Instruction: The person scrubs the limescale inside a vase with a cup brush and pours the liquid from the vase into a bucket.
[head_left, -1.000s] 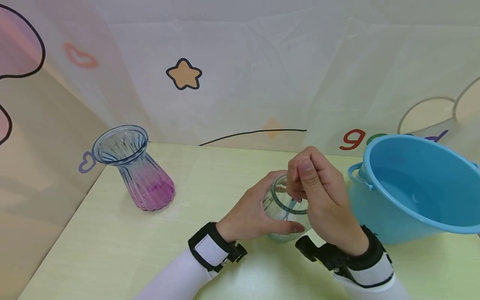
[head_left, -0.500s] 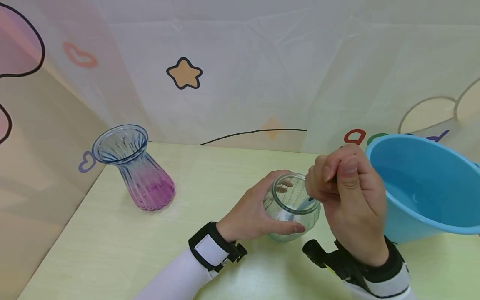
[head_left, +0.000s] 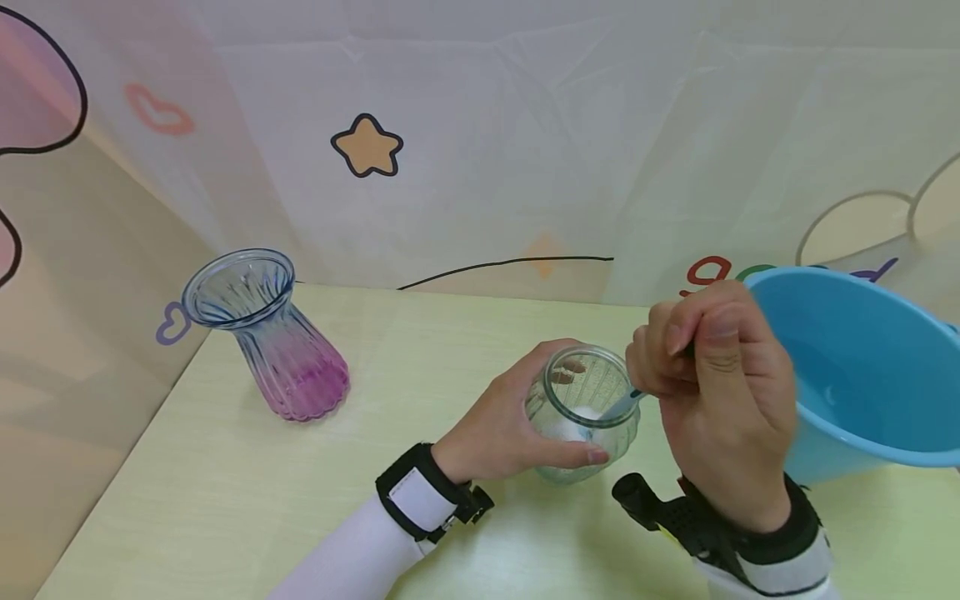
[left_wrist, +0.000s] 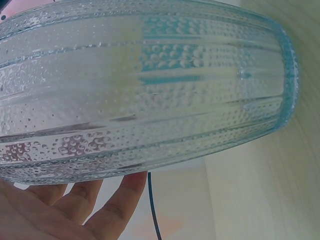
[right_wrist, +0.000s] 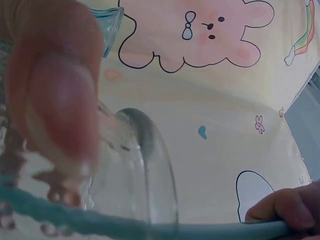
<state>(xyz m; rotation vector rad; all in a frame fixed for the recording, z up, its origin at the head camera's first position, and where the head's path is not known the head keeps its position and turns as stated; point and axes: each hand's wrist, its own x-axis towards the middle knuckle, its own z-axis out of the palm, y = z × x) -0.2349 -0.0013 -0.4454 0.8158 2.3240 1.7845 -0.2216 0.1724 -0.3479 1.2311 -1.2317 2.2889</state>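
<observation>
In the head view my left hand (head_left: 510, 425) grips a clear ribbed glass jar (head_left: 555, 427) from its left side, thumb across the front. The jar tilts with its mouth toward me. My right hand (head_left: 720, 400) is curled round the handle of a bottle brush (head_left: 622, 405), whose blue shaft leans on the right rim. Its whitish head shows inside the jar. The right wrist view has the brush's teal shaft (right_wrist: 220, 231) running into the jar mouth, with the left thumb (right_wrist: 62, 105) large in front. Bumpy glass fills the left wrist view, left fingers (left_wrist: 112, 210) behind it.
A blue-to-pink fluted glass vase (head_left: 296, 358) stands at the left of the pale table (head_left: 225, 500). To the right, a light blue bucket (head_left: 840, 446) sits close behind the right hand. A printed curtain (head_left: 480, 167) borders the table's back.
My right hand has moved right, from over the jar mouth to beyond its right rim, tilting the brush and exposing its whitish head. The left hand and jar stay in place.
</observation>
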